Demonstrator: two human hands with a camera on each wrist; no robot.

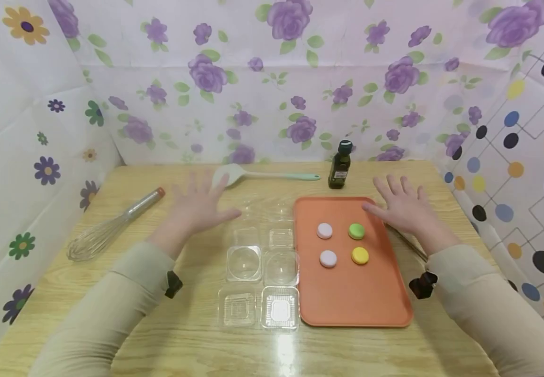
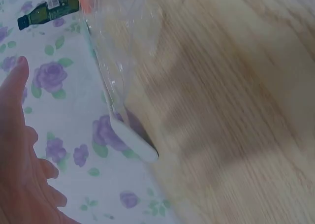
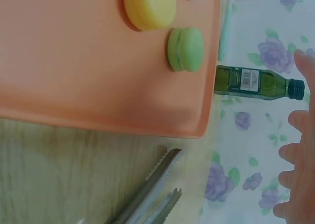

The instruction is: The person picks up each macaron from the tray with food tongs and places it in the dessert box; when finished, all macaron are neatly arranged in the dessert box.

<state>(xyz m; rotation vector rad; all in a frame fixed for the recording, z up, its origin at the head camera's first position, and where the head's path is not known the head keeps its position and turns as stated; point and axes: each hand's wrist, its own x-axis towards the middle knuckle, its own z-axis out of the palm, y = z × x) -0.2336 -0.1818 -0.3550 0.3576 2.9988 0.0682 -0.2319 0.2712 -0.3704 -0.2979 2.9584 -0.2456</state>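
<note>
While clear boxes (image 1: 280, 308) gleam, round macarons (image 1: 360, 255) dot the smooth tray (image 1: 354, 296).

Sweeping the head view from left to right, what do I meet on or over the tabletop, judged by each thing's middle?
Whisk → left hand → clear plastic containers → orange tray → right hand.

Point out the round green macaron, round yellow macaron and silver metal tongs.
Round green macaron (image 1: 357, 231): head view, top shell.
Round yellow macaron (image 1: 360, 255): head view, top shell.
Silver metal tongs (image 3: 150, 186): right wrist view, one metal arm.
</note>
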